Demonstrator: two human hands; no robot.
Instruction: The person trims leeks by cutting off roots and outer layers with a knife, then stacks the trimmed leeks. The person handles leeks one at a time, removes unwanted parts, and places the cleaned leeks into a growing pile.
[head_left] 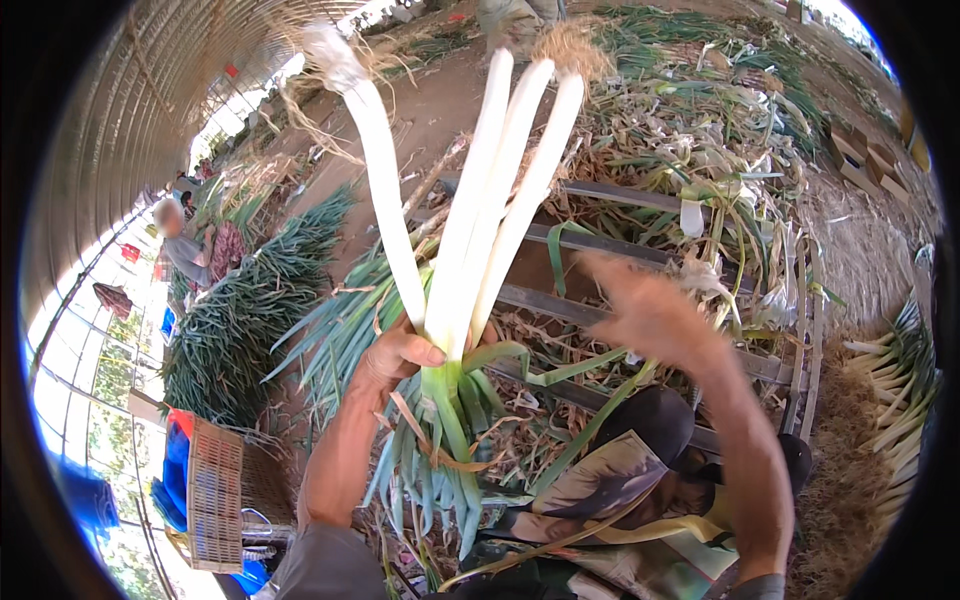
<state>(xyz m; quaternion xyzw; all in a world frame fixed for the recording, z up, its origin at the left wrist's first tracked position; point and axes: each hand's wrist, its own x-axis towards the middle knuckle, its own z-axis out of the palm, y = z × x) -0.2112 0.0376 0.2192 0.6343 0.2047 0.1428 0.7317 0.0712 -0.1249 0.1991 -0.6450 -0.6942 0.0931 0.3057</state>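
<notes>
A bunch of several long green onions (468,215) stands upright in front of me, white stalks and hairy roots up, green leaves hanging down. My left hand (400,352) is closed round it where white turns to green, and one stalk leans off to the left. To the right of the bunch, my right hand (655,310) is raised above the metal slats and smeared by motion. Whether it holds anything does not show. Loose green leaves (575,370) stretch from the bunch toward the space below that hand.
A slatted metal rack (560,302) lies ahead, with peeled leaf waste (700,150) heaped behind it. Green onions are piled at left (255,300), near a seated person (190,245). A wicker basket (213,492) stands lower left. Trimmed white stalks (900,410) lie at far right.
</notes>
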